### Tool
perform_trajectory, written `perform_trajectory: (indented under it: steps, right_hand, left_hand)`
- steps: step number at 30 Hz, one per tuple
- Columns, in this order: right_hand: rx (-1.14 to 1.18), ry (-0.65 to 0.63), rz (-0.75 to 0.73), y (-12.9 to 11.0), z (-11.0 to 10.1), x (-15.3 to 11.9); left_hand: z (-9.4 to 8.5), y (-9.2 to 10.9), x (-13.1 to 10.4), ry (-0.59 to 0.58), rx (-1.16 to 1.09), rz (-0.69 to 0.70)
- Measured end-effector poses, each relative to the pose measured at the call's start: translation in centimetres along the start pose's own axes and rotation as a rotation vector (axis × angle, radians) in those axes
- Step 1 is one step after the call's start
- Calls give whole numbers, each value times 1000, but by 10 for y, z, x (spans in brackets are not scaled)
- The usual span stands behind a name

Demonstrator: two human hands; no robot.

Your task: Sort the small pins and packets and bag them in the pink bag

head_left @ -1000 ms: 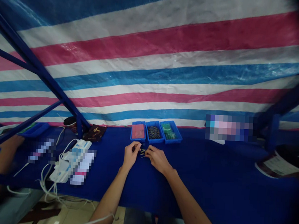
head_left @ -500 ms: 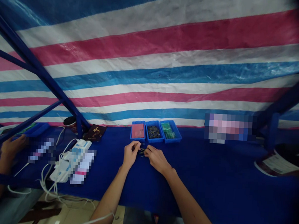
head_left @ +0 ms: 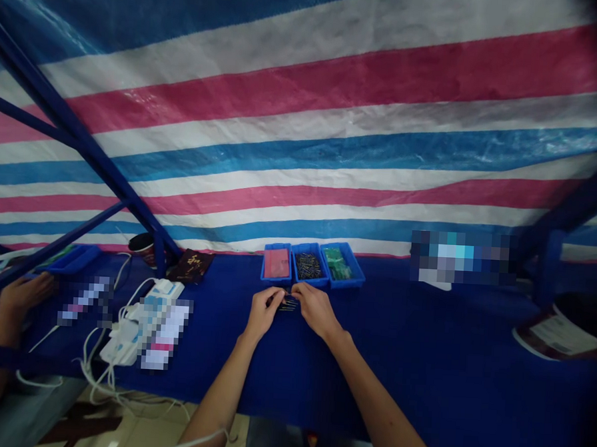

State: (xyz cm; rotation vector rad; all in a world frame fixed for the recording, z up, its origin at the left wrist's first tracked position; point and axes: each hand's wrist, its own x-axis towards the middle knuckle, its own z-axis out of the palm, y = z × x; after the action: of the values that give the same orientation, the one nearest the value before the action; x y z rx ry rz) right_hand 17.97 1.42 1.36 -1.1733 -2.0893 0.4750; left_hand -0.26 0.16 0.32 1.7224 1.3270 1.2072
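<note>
Head view shows the left hand [head_left: 265,310] and right hand [head_left: 317,308] pinched closed, contents unclear. Screws [head_left: 288,306] lie near both on the table [head_left: 395,369], probably spread so each is easy to see

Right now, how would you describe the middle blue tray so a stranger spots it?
Find the striped sheet behind the blue table. At its foot, near the centre, three blue trays stand side by side. The middle tray holds thin dark pieces, while the left tray holds something flat and pink, the right tray something green.
</note>
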Motion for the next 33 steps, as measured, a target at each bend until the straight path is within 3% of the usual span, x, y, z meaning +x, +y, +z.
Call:
perform_trajectory:
  steps: [8,15,33]
  right_hand:
    - [124,99,5,0,11,-8]
    - [231,93,30,0,12,-16]
    - [128,92,61,1,13,-20]
  left_hand:
    - [2,2,1,-50,66,62]
    - [2,4,0,-81,74,60]
    - [1,8,-1,-106,123,112]
